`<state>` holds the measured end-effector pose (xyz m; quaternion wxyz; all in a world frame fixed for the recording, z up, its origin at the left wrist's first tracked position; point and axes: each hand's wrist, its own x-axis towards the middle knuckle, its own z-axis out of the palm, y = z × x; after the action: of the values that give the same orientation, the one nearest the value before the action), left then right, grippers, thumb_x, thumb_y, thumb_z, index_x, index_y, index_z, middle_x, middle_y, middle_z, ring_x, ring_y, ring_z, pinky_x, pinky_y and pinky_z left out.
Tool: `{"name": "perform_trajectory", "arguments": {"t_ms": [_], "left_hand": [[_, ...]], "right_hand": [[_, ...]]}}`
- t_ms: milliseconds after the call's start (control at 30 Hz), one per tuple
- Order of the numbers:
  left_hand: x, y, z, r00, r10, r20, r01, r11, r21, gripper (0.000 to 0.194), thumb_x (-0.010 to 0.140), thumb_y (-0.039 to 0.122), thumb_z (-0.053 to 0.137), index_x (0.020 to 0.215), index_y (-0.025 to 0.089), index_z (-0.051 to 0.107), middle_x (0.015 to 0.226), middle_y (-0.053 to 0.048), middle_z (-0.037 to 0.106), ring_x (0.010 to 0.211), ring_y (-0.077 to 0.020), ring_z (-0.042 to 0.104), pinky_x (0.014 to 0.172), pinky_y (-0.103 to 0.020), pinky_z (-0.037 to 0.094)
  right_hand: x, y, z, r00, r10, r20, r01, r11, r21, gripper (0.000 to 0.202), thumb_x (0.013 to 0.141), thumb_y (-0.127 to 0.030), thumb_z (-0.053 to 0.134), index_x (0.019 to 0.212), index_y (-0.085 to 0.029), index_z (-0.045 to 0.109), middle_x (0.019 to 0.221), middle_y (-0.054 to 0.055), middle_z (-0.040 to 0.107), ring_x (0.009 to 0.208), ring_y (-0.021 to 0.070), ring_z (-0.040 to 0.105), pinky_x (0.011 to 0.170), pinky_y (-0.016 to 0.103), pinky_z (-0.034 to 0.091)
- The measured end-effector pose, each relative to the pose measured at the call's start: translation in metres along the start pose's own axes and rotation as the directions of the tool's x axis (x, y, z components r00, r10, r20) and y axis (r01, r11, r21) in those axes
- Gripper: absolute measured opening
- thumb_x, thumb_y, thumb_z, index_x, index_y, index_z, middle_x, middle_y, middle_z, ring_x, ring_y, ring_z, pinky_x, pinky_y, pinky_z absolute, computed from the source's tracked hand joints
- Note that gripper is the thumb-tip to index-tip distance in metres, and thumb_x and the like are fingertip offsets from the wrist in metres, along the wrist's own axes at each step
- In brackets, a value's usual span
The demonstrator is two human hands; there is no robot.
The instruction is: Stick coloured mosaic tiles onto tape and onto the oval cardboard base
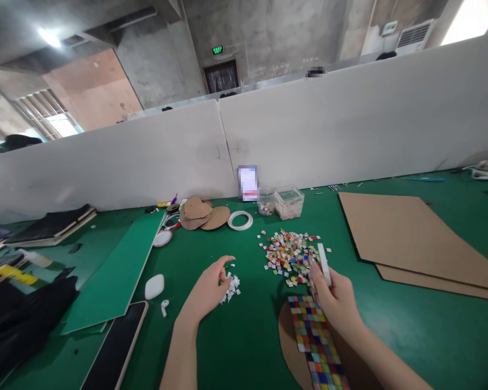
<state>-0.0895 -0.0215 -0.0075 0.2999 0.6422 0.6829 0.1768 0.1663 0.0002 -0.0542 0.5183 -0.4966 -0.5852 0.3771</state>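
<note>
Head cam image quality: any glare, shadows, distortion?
Head view: ceiling light blown out upper left; soft sheen on green tabletop, right; cardboard disc partly shaded beneath right hand; edges look stretched, wide-angle; upright screen pixelated.

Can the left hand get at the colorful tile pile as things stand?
Probably yes: between the left hand and the tile pile lie only small white chips and green table; the right hand is at its right edge.
</note>
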Motion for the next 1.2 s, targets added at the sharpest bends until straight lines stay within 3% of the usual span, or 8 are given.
{"name": "perform_trajectory", "arguments": {"t_ms": [100,267,467,600,767,900,1200], "left_hand": [[0.0001,0.0005,-0.0001,1.000,0.008,0.011,-0.009,1.000,0.027,0.041,0.079,0.038,0.042,0.119,0.025,0.043,0.069,0.004,0.045,0.053,-0.0113,0.043,0.050,-0.020,0.031],[0.0011,0.0004,-0.0009,0.999,-0.007,-0.033,0.007,1.000,0.011,0.035,0.085,0.044,0.029,0.106,0.024,0.049,0.053,0.006,0.035,0.045,-0.0120,0.035,0.044,-0.021,0.022],[0.0003,-0.0019,-0.0016,0.999,-0.017,-0.029,0.017,1.000,0.005,0.024,0.083,0.029,0.034,0.101,0.025,0.047,0.050,0.007,0.027,0.043,-0.0116,0.028,0.043,-0.022,0.018],[0.0000,-0.0034,-0.0005,0.998,0.028,-0.052,-0.023,0.995,0.101,0.025,0.072,0.020,0.045,0.096,0.025,0.048,0.063,0.006,0.032,0.050,-0.0104,0.034,0.045,-0.020,0.022],[0.0007,-0.0039,-0.0002,0.998,0.034,-0.043,-0.031,0.998,0.063,0.020,0.082,0.034,0.037,0.095,0.024,0.047,0.065,0.004,0.042,0.051,-0.0114,0.041,0.046,-0.021,0.027],[0.0024,-0.0046,-0.0006,0.999,0.011,-0.037,-0.011,1.000,-0.002,0.024,0.086,0.034,0.028,0.099,0.024,0.047,0.064,0.004,0.050,0.048,-0.0116,0.043,0.047,-0.021,0.029],[0.0031,-0.0031,-0.0013,0.995,0.015,-0.099,-0.019,0.999,-0.034,0.028,0.085,0.036,0.033,0.105,0.025,0.049,0.065,0.004,0.048,0.050,-0.0112,0.042,0.049,-0.021,0.031]], "right_hand": [[-0.0004,-0.0003,-0.0001,1.000,-0.009,0.002,0.009,1.000,-0.009,0.037,0.085,-0.039,0.043,0.053,-0.021,0.036,0.044,-0.006,0.033,0.038,0.0077,0.028,0.036,0.022,0.024],[-0.0013,-0.0007,-0.0012,1.000,-0.011,0.003,0.011,1.000,-0.020,0.036,0.085,-0.039,0.043,0.054,-0.021,0.038,0.045,-0.006,0.034,0.038,0.0080,0.030,0.036,0.022,0.024],[0.0000,-0.0023,-0.0005,0.999,-0.032,0.007,0.032,0.999,-0.014,0.036,0.085,-0.038,0.042,0.054,-0.021,0.040,0.044,-0.006,0.034,0.037,0.0078,0.030,0.035,0.022,0.024],[0.0001,-0.0035,-0.0007,0.999,-0.046,-0.004,0.046,0.998,-0.031,0.038,0.085,-0.038,0.042,0.052,-0.021,0.037,0.043,-0.006,0.033,0.037,0.0076,0.030,0.036,0.022,0.024],[-0.0006,-0.0037,-0.0017,0.999,-0.033,-0.007,0.032,0.999,-0.042,0.038,0.085,-0.039,0.042,0.052,-0.021,0.036,0.043,-0.006,0.033,0.038,0.0077,0.030,0.036,0.022,0.025],[0.0005,-0.0035,-0.0011,0.999,-0.032,-0.012,0.031,0.998,-0.051,0.037,0.085,-0.039,0.042,0.052,-0.021,0.037,0.043,-0.006,0.033,0.038,0.0077,0.030,0.036,0.022,0.025],[0.0005,-0.0005,-0.0010,1.000,-0.022,-0.013,0.022,0.999,-0.046,0.037,0.085,-0.038,0.042,0.052,-0.021,0.038,0.043,-0.006,0.034,0.037,0.0074,0.029,0.036,0.022,0.024]]}}
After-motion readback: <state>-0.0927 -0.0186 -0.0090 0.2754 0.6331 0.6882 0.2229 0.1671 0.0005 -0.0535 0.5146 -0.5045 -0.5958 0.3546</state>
